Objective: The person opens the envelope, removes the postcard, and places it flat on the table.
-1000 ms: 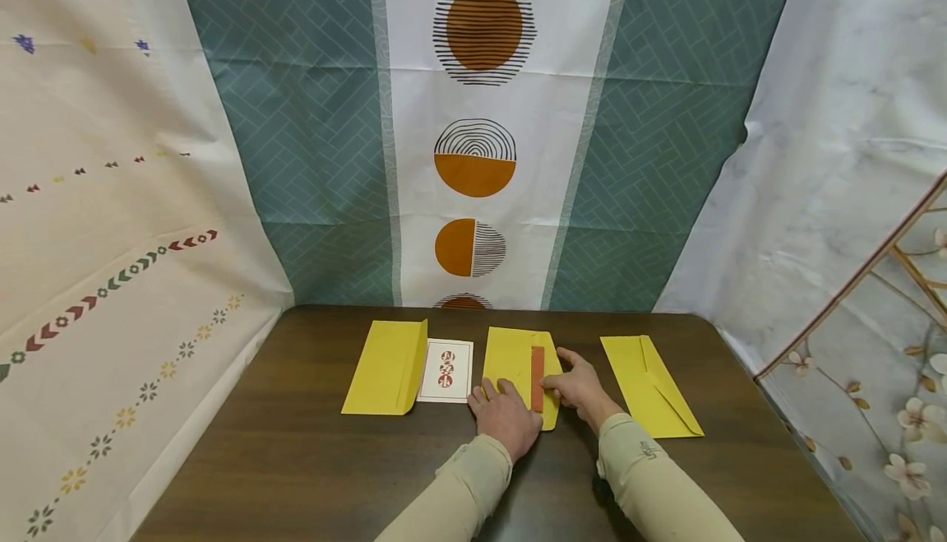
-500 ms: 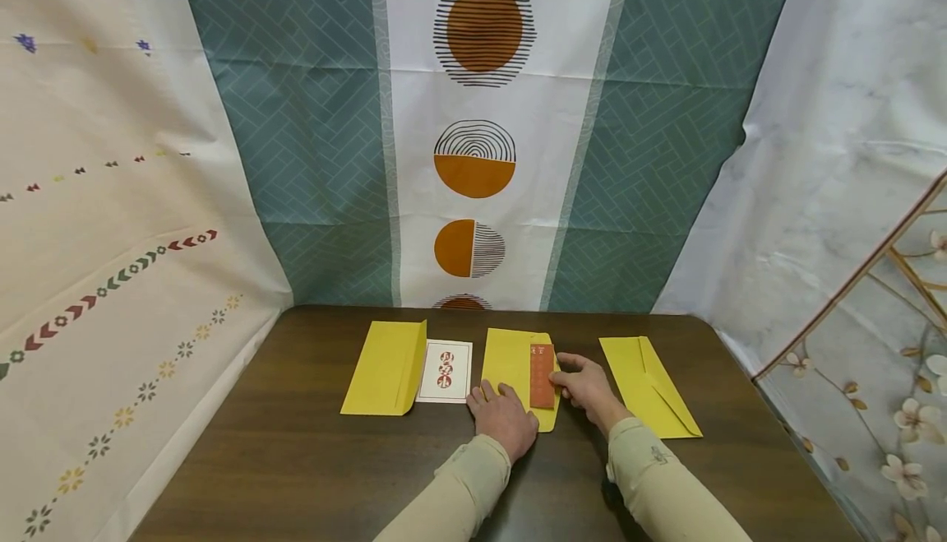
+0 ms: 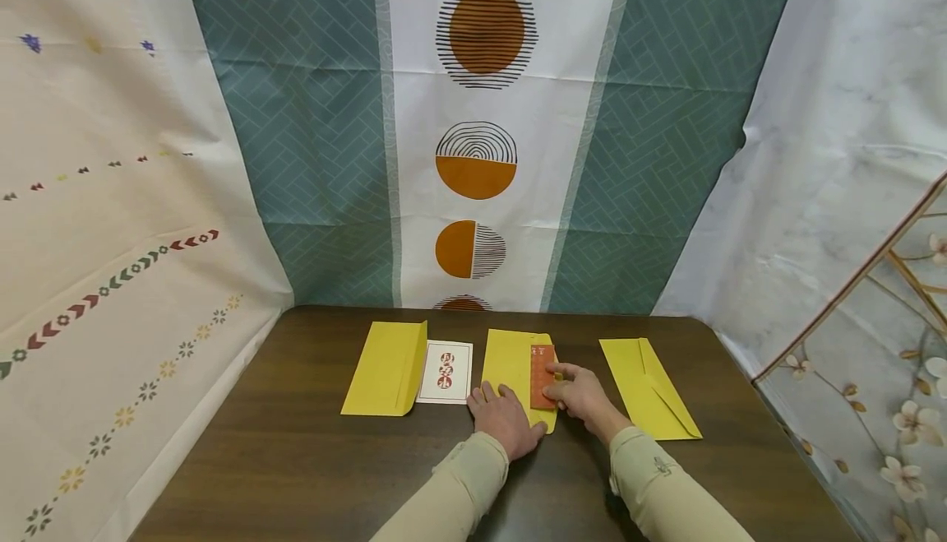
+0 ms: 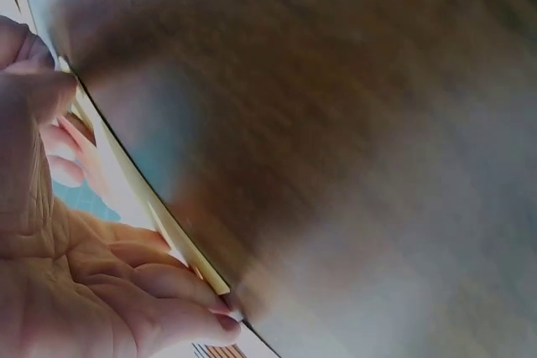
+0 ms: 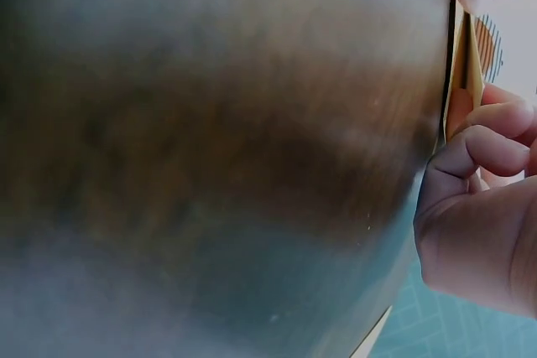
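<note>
A yellow envelope (image 3: 506, 353) lies at the middle of the table, its flap side toward the right. My left hand (image 3: 505, 424) rests on its lower left part, fingers spread and thumb at the near edge. A narrow red card with small pale print (image 3: 541, 369) shows at the envelope's right end. With thumb and forefinger, my right hand (image 3: 584, 400) holds the card's right edge. Seen from the right wrist, the fingers of the right hand (image 5: 482, 199) are curled beside the thin envelope edge (image 5: 471, 69). From the left wrist, the left hand (image 4: 92, 282) lies along that envelope.
To the left, a second yellow envelope (image 3: 381, 369) lies beside a white card with red characters (image 3: 445, 372). Another yellow envelope (image 3: 651, 390) lies at the right, close to my right forearm. Patterned cloths (image 3: 311, 155) hang behind the dark wooden table (image 3: 333, 468).
More of the red card shows, widening toward the right. My right hand shifted slightly right, then its fingers came over the card's right edge. The left hand stayed nearly in place.
</note>
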`<state>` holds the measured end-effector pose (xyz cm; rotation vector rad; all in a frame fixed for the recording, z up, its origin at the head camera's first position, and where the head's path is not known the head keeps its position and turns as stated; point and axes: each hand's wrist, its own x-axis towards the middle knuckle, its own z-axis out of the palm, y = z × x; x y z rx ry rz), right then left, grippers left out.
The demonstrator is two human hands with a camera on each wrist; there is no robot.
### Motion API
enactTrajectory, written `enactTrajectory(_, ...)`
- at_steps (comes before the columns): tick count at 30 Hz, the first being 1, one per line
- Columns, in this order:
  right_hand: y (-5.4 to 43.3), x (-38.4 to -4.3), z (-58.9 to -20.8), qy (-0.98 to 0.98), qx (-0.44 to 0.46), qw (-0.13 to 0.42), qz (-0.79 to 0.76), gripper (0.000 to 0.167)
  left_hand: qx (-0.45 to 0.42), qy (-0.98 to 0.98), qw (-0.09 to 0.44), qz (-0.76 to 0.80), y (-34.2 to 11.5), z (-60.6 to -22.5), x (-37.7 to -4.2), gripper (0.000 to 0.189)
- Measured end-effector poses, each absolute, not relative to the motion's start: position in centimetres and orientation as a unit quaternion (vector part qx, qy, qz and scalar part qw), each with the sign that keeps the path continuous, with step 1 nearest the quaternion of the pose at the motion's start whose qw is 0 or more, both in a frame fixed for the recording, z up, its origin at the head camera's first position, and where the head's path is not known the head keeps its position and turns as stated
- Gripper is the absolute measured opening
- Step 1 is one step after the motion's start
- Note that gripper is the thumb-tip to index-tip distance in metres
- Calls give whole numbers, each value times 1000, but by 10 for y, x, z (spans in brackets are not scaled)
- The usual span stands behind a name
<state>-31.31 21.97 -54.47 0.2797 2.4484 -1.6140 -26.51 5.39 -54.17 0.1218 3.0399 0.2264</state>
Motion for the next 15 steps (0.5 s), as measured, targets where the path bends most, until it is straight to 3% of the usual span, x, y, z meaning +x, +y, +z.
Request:
enactTrajectory(4,221,-314,-545,831,92,96,-541,51,54,996,52,58,52,-540,-265,115)
enactTrajectory(15,219,-315,-545,837,89,94,-532,51,41,997,42,51,53,-542,-263,115)
